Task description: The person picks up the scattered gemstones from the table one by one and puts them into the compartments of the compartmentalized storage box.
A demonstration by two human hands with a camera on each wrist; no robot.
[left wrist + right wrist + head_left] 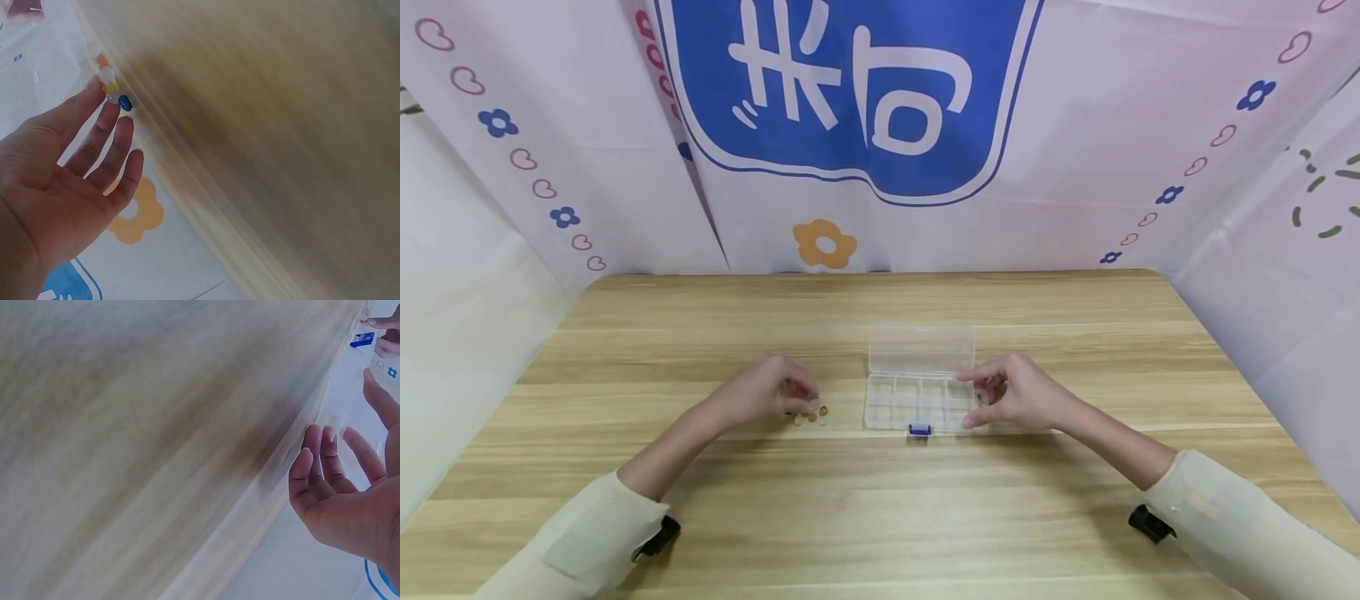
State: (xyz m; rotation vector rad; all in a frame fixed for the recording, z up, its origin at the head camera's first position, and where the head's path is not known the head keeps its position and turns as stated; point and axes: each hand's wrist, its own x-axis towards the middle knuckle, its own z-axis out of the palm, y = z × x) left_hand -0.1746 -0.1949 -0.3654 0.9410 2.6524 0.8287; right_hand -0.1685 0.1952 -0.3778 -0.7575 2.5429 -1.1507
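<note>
My left hand [767, 387] reaches down over a small group of beads [823, 411], thumb and fingertips drawn together round a clear bead [813, 403]. In the left wrist view, a dark blue oval bead [125, 103] lies by the fingertips, and an orange bead [101, 61] is farther along. A clear plastic compartment box [919, 403] stands to the right of the beads, its lid [922, 350] raised back and a blue latch [920, 429] at its front. My right hand [1018, 393] grips the box's right end, thumb at the front corner, index finger at the back.
The wooden table [880, 517] carries the box and beads in its middle. Behind it hangs a white cloth [1075, 167] with a blue sign [850, 83] and printed flowers. White sheeting [467, 292] closes off the left side.
</note>
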